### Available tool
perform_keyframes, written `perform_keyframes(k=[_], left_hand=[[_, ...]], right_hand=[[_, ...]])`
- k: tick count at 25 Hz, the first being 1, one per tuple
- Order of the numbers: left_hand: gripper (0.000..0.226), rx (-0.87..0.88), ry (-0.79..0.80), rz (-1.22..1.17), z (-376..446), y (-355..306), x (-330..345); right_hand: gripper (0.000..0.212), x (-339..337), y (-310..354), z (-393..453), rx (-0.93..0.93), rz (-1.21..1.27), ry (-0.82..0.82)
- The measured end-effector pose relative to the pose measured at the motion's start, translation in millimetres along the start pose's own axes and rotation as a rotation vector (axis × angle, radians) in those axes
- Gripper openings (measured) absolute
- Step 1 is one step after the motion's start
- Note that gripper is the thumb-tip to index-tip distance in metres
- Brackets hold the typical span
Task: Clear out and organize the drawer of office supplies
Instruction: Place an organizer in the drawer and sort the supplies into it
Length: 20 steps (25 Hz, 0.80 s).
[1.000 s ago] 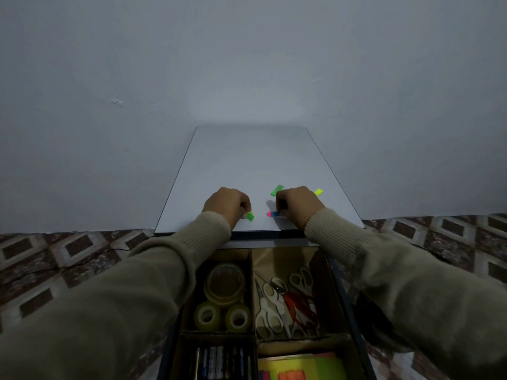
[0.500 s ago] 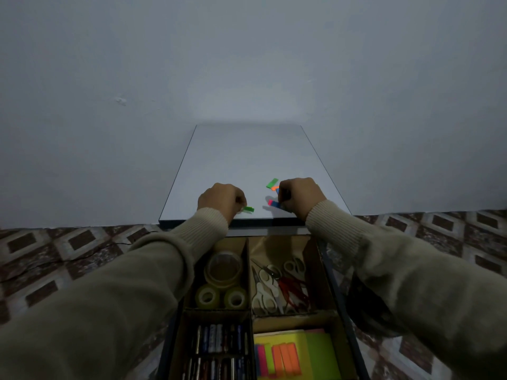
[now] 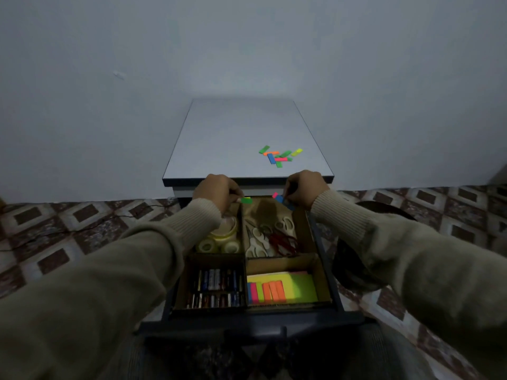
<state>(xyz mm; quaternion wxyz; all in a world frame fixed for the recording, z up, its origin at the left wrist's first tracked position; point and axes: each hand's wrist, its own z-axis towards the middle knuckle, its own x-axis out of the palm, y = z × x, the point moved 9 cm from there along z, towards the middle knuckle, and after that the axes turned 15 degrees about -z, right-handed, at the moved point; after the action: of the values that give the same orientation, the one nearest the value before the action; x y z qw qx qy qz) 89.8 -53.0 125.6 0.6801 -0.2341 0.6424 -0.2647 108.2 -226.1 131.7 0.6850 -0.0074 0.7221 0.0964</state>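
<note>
The open drawer point(image 3: 326, 253) of a small cabinet holds cardboard compartments. My left hand point(image 3: 216, 189) pinches a green sticky flag point(image 3: 246, 200) above the back-left compartment with tape rolls point(image 3: 219, 241). My right hand point(image 3: 303, 187) pinches pink and blue sticky flags point(image 3: 279, 199) above the back-right compartment with scissors point(image 3: 270, 237). Several loose coloured flags point(image 3: 278, 156) lie on the cabinet top point(image 3: 233, 138). Pens point(image 3: 215, 287) fill the front-left compartment. Sticky notes point(image 3: 282, 287) fill the front-right one.
A grey wall stands right behind the cabinet. Patterned floor tiles point(image 3: 68, 229) spread on both sides. A dark round object point(image 3: 354, 270) sits on the floor to the right of the drawer. A thin cable point(image 3: 115, 216) runs over the floor on the left.
Both hands have come back from the cabinet top to above the drawer's back compartments, each carrying flags. Several flags remain on the top, uncovered.
</note>
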Motion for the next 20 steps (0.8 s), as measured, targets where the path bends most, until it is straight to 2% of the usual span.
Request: perform_keyframes(k=[6,12,16,20], left_hand=[[0.023,-0.020,0.094,0.001,-30.5,13.8,28.4],[0.020,-0.025,0.062,-0.031,-48.0,25.5,34.8],[0.020,0.004,0.052,-0.051,-58.5,27.2,37.0],[0.019,-0.001,0.065,-0.104,-64.2,31.5,44.3]], right_hand=[[0.013,49.7,-20.6,-42.5,0.113,0.093,0.159],[0.017,132.7,-39.1,-77.0,0.243,0.203,0.375],[0.010,168.7,-53.5,-86.3,0.369,0.224,0.415],[0.043,185.5,-62.2,-90.3,0.428,0.242,0.387]])
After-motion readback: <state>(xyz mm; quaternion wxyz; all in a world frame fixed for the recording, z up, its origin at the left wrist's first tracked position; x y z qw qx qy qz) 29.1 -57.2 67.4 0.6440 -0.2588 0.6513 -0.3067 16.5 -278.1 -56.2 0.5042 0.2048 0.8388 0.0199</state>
